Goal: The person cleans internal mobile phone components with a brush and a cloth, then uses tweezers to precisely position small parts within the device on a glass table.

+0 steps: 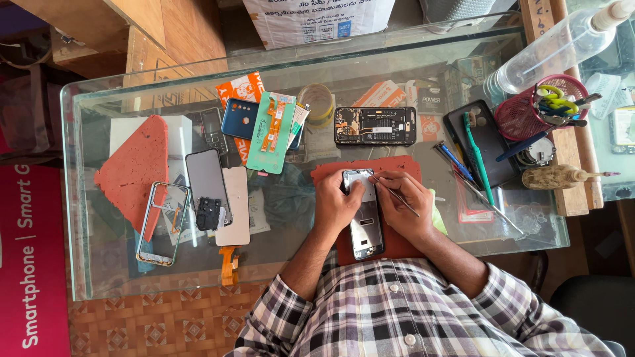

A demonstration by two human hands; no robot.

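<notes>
A person in a checked shirt [397,311] bends over a glass table [86,198], both hands on an opened phone frame [364,221] lying lengthwise on a red mat [397,241]. The left hand [336,201] is closed around the frame's upper left edge, thumb pressed on its top. The right hand [407,201] pinches slim metal tweezers [395,192], fingers closed tight on them, the tips touching the frame's top right corner; the frame lies between the two hands.

To the left, near the table's front edge, lie an empty phone bezel [161,225], a dark screen panel [207,182] and a pale back panel [235,206], with a red triangular foam piece [132,168] beside them. At far left a magenta sign with white lettering [30,264] stands upright against the table.

Farther back sit a blue phone [239,118], a green flat package holding an orange flex cable [274,132] and an orange printed package [242,88] partly under them. An opened phone showing its board [375,125] lies behind the mat. To the right, a green toothbrush [476,155] rests on a black phone [481,142], near a red mesh tool cup [529,109] and a clear spray bottle [555,49]. Beyond the table stands a white printed carton [317,20].
</notes>
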